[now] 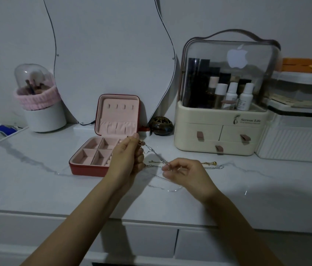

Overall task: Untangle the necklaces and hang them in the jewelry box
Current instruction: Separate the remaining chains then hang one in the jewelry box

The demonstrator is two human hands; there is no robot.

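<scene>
Both hands are pinching the tangled necklaces (156, 158): the left hand (128, 158) holding one end raised, the right hand (182, 173) gripping lower, just right of the open jewelry box (103, 148). Bare table (36, 185) is stretching toward its near edge. A cosmetics organizer (222, 127) is reading "Serious Life".

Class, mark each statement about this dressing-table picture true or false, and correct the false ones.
1. The jewelry box lies open. True.
2. A necklace already hangs on the lid's hooks. False: the hooks are bare.
3. The left hand and the right hand each pinch the tangled necklaces. True.
4. The cosmetics organizer stands left of the jewelry box. False: it stands to the right.
5. The brush holder wears a pink band. True.
</scene>
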